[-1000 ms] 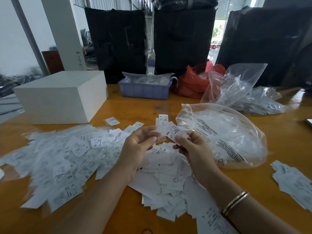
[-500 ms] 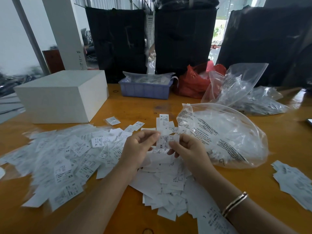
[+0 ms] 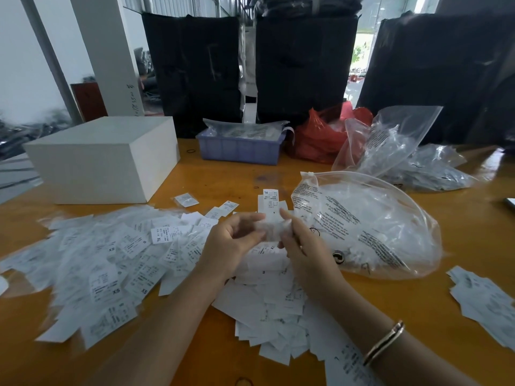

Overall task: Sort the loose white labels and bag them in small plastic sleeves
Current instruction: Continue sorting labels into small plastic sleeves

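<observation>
Pinching a blurred label (image 3: 271, 228) between left hand (image 3: 232, 246) and right hand (image 3: 302, 246) at frame centre (long axis unclear), sleeve bag (image 3: 367, 227) nearer the right.

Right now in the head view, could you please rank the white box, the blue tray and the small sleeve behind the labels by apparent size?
1. white box
2. blue tray, farther away, so unsure
3. small sleeve

We see loose white labels (image 3: 117, 263) printed with sizes such as XS and XL, strewn flat and overlapping across the worktop's left and near-centre. A smaller heap (image 3: 485, 302) lies at the right edge. A blurred label (image 3: 271, 231) sits mid-worktop. One small plastic sleeve (image 3: 186, 200), filled, lies flat farther back.
</observation>
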A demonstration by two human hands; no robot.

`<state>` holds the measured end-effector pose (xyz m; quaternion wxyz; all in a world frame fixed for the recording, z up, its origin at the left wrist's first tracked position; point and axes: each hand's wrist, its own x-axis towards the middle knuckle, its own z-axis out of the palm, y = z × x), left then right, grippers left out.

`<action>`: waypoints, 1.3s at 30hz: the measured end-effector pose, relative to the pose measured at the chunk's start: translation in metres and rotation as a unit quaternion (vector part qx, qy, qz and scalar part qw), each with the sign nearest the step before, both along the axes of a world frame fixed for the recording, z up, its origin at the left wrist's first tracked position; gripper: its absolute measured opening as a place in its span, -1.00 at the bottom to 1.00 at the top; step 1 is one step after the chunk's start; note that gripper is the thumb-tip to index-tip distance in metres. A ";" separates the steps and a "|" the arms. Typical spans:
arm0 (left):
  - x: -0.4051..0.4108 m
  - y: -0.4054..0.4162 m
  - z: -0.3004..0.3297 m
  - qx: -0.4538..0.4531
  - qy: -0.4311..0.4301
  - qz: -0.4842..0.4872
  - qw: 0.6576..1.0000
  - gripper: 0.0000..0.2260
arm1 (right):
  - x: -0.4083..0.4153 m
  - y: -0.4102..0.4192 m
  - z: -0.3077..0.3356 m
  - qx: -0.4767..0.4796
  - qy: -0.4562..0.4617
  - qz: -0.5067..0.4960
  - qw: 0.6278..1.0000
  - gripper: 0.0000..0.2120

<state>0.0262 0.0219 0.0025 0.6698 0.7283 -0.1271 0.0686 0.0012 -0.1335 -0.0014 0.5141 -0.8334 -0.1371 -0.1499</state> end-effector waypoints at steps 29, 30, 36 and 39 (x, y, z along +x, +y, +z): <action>0.004 0.022 0.003 0.326 -0.095 0.261 0.904 -0.66 | 0.021 -0.093 0.003 -0.322 0.087 -0.360 0.871 -0.67; 0.004 0.023 0.001 0.361 -0.084 0.264 0.891 -0.64 | 0.022 -0.094 0.001 -0.361 0.122 -0.346 0.858 -0.69; 0.008 0.027 -0.003 0.518 -0.079 0.301 0.797 -0.58 | 0.028 -0.092 0.000 -0.357 0.088 -0.367 0.855 -0.77; 0.009 0.025 -0.003 0.497 -0.120 0.290 0.809 -0.66 | 0.026 -0.091 0.002 -0.309 0.080 -0.384 0.866 -0.86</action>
